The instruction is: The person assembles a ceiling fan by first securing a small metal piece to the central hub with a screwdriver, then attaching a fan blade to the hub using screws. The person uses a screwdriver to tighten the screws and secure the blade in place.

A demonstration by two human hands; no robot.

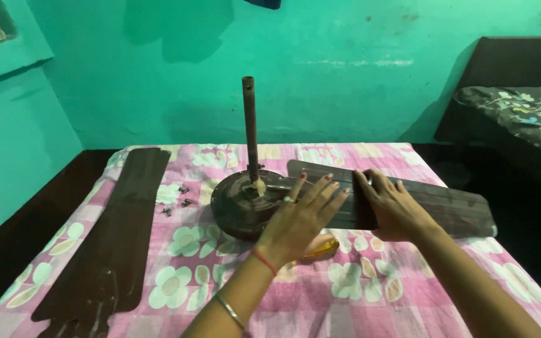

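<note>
A dark brown ceiling fan motor (240, 201) with an upright rod (250, 125) lies on a pink floral cloth. One brown fan blade (452, 203) reaches from the motor toward the right. My left hand (302, 216) lies flat with spread fingers on the blade's inner end, by the motor. Farther along, my right hand (391, 203) presses down on the same blade. A yellowish object (320, 250) peeks out from under my left hand.
More brown fan blades (114, 244) lie stacked along the left side of the cloth (358, 288). A few small screws (180, 197) sit between them and the motor. A dark bed (521, 112) stands at the right, turquoise walls behind.
</note>
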